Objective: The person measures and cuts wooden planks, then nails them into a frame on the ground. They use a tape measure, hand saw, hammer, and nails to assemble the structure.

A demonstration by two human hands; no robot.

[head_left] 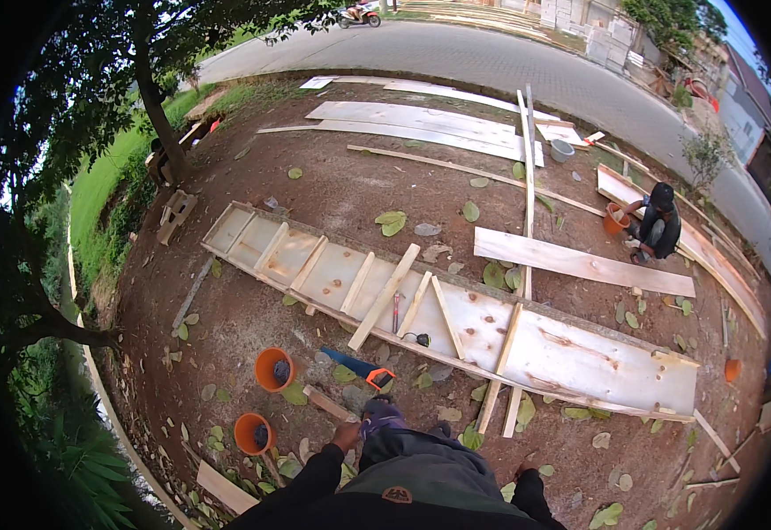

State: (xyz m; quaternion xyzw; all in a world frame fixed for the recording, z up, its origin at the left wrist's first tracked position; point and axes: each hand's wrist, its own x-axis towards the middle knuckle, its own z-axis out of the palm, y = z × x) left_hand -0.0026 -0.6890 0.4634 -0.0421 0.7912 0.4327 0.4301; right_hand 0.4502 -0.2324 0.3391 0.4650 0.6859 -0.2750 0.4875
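The right hand is out of sight, hidden below the dark jacket (421,481) at the picture's lower edge. The left hand (346,435) is too small to tell whether its grip is closed. What fills the two orange buckets (277,369) stays unclear.

Two orange buckets (276,368) at lower left; a blue saw (359,367) with an orange-and-black handle at centre; pale plywood frame (456,322) on reddish-brown dirt (226,327); green leaves (392,222) scattered.
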